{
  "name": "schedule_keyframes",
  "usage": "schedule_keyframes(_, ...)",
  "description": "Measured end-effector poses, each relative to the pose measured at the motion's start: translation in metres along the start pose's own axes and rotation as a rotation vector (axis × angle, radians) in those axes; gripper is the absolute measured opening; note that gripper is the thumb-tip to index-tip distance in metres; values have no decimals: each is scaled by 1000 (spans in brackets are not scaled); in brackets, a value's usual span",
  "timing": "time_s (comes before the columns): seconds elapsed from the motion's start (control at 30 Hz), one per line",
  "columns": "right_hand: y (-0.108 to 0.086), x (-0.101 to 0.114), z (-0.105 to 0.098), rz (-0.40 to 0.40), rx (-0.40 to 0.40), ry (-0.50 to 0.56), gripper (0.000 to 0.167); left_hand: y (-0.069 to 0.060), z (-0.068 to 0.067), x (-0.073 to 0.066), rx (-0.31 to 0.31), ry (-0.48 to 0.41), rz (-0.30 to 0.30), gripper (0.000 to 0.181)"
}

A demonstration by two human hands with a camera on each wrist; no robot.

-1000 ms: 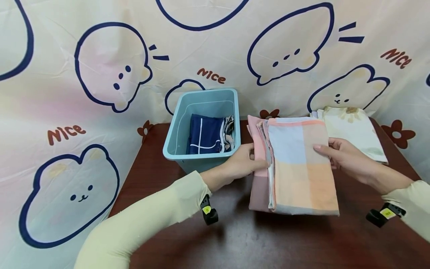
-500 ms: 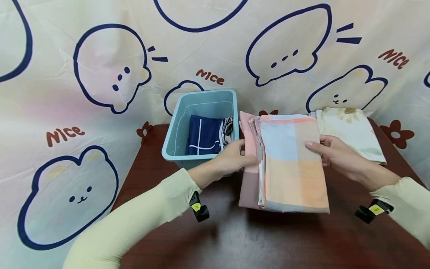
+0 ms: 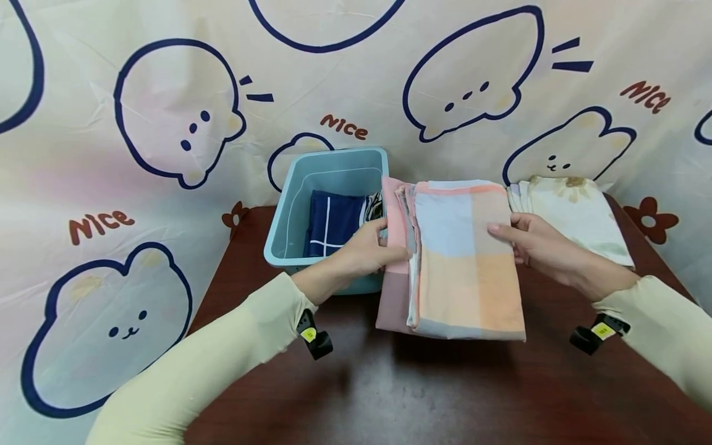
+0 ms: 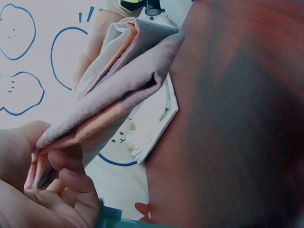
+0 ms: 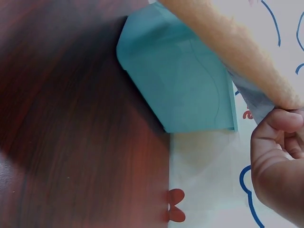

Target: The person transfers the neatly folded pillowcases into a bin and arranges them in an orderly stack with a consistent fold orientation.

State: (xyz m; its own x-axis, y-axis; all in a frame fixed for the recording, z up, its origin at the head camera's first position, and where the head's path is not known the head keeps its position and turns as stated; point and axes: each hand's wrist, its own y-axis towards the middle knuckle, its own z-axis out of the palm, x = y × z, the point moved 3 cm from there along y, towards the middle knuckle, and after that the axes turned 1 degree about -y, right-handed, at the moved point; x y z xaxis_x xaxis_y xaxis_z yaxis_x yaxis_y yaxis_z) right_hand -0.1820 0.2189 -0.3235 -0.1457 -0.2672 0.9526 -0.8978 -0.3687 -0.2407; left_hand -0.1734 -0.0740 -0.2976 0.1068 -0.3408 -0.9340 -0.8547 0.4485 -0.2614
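Note:
Between both hands, a folded plaid cloth in pink, light blue, peach and grey is held above the table. My left hand pinches its left edge, thumb in front, close to the front right of the blue bin. Its right edge is gripped by my right hand, thumb on the front face. The left wrist view shows the thick folded layers of the cloth with the left fingers curled round one edge. Inside the light blue bin lie a folded navy cloth with white lines and a black-and-white patterned cloth, partly hidden.
A stack of folded white floral cloths lies at the back right of the dark red-brown table. Behind the table hangs a pale curtain with cartoon bears. The bin's outer wall shows in the right wrist view.
Both hands have carried the plaid cloth leftward and slightly up, nearer to the bin. Its left edge now overlaps the bin's right side in the head view. Both grips look the same.

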Motion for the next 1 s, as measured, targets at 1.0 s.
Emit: schedule_keyframes(1.0, 31, 48, 14, -3, -10, 36, 31, -2, -55, -24, -58, 61, -57, 68)
